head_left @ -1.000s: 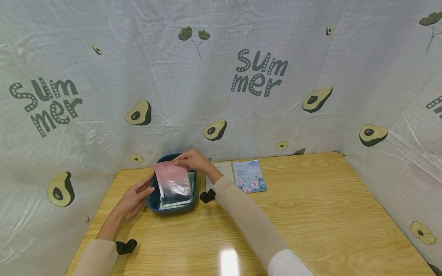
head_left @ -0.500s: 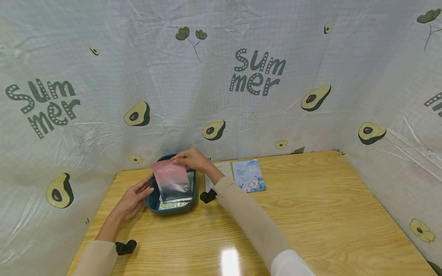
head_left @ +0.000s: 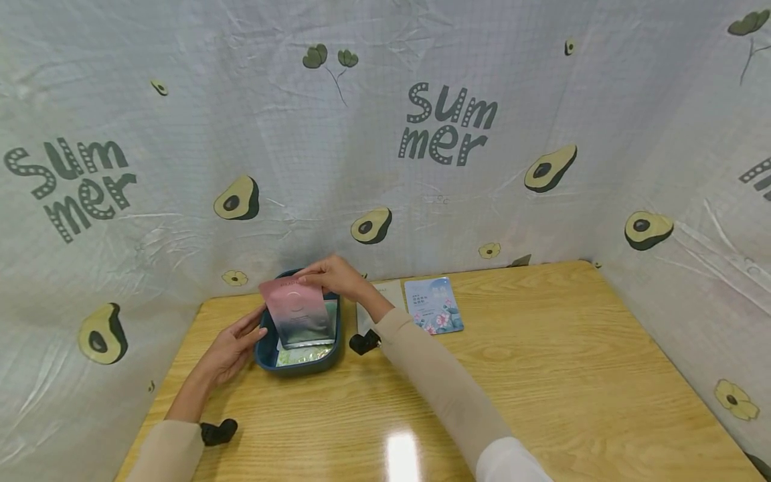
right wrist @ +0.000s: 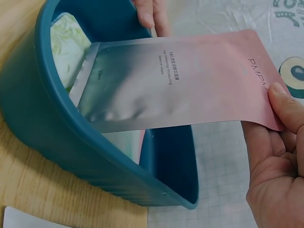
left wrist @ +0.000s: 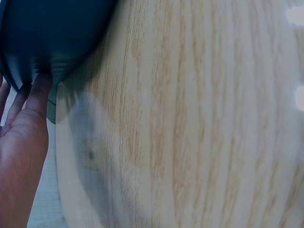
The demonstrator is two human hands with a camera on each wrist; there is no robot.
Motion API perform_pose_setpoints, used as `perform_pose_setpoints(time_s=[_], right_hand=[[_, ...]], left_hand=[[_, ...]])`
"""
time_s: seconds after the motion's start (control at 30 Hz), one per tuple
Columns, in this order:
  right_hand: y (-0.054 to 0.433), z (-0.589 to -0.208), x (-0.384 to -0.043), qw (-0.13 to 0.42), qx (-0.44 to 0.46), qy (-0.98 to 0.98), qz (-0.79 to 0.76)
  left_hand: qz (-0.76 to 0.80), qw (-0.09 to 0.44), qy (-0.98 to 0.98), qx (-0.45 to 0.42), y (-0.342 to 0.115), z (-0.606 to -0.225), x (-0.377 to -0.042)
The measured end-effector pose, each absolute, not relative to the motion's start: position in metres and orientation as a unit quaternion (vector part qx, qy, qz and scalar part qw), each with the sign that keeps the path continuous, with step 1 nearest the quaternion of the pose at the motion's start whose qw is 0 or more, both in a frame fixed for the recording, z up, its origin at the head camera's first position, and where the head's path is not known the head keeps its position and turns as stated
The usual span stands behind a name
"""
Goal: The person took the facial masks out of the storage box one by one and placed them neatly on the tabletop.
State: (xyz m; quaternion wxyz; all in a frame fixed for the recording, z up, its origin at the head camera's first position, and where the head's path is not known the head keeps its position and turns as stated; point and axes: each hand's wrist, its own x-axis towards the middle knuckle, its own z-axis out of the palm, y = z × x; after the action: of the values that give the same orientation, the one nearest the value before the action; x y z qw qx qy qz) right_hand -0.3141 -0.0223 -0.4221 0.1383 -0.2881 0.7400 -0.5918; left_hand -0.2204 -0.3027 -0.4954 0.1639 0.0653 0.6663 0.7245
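My right hand [head_left: 334,276] pinches the top edge of a pink-to-silver sheet mask packet [right wrist: 190,80], thumb in front and fingers behind. The packet leans over a dark blue plastic bin [right wrist: 61,123], its lower end inside the rim. A green-and-white packet [head_left: 301,355] lies in the bin below it, and part of another pale packet shows beneath in the right wrist view. At the bin's left side, my left hand [head_left: 231,345] holds the rim, its thumb at the edge and its fingers [left wrist: 37,97] against the outer wall.
To the right of the bin lie a white packet [head_left: 390,294], partly behind my right forearm, and a blue floral mask packet [head_left: 430,304]. A printed plastic sheet [head_left: 289,134] hangs behind the wooden table [head_left: 542,348].
The pink packet has shifted slightly up and left with my right hand, and more of the green-and-white packet shows below it. My left hand stays at the bin.
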Motion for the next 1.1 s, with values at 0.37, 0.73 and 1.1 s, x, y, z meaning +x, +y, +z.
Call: perform_pose_setpoints(time_s=[0.37, 0.73, 1.1], right_hand=[[-0.013, -0.409, -0.31, 0.132, -0.295, 0.733, -0.598], [0.004, -0.399, -0.309, 0.106, -0.304, 0.73, -0.603], [0.034, -0.398, -0.308, 0.08, -0.296, 0.724, -0.618]], left_hand=[[0.718, 0.16, 0.674, 0.065, -0.303, -0.495, -0.219], [0.694, 0.168, 0.699, 0.042, -0.307, -0.495, -0.216], [0.693, 0.168, 0.701, 0.025, -0.306, -0.494, -0.22]])
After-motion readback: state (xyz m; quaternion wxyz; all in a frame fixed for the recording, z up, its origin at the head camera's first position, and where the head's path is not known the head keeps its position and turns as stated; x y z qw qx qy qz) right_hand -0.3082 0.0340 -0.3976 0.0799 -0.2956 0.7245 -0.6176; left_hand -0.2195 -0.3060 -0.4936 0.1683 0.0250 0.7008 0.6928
